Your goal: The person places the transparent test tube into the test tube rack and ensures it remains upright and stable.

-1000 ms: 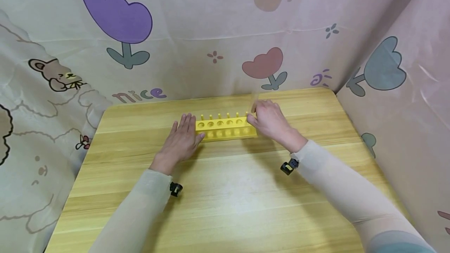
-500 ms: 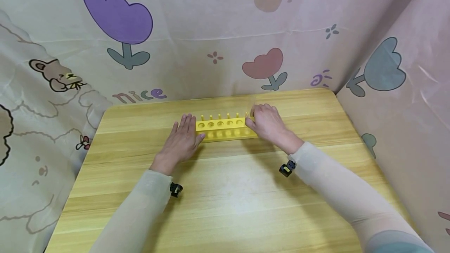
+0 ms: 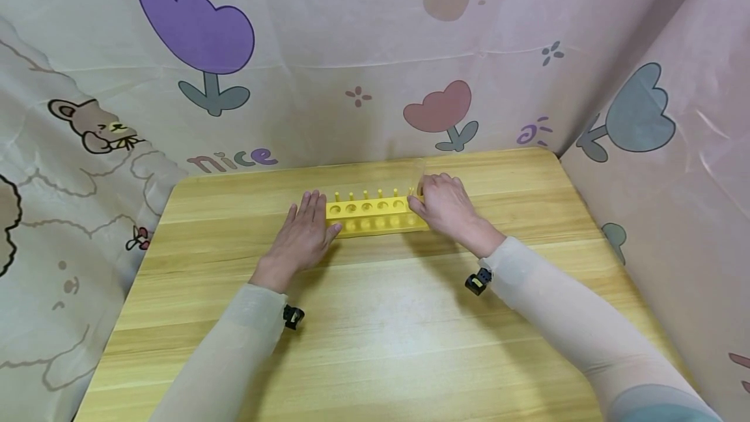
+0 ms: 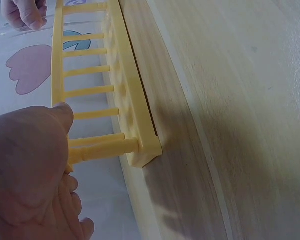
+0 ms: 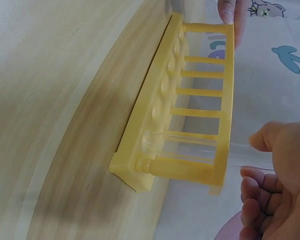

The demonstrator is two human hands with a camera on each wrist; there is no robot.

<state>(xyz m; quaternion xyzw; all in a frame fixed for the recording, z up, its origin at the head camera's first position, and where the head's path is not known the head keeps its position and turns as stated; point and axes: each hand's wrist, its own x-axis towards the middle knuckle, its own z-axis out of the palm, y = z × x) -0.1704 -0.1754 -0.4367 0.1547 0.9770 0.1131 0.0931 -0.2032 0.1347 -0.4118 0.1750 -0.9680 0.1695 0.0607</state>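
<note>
A yellow test-tube rack [image 3: 375, 213] with a row of round holes stands on the wooden table [image 3: 375, 331]. My left hand [image 3: 305, 233] lies flat with straight fingers, its thumb [image 4: 50, 125] against the rack's left end [image 4: 135, 145]. My right hand [image 3: 445, 204] is at the rack's right end, pinching a clear test tube [image 5: 190, 141]. The tube stands in the end hole of the rack [image 5: 200, 100], its round bottom down at the base. The other holes hold nothing.
Cloth walls printed with tulips and a bear [image 3: 193, 31] close in the table at the back, left and right [image 3: 644, 116]. Bare wood lies between the rack and the near edge.
My right hand has sunk a little and the clear tube has gone lower into the rack's right end hole. The left hand and rack have stayed put.
</note>
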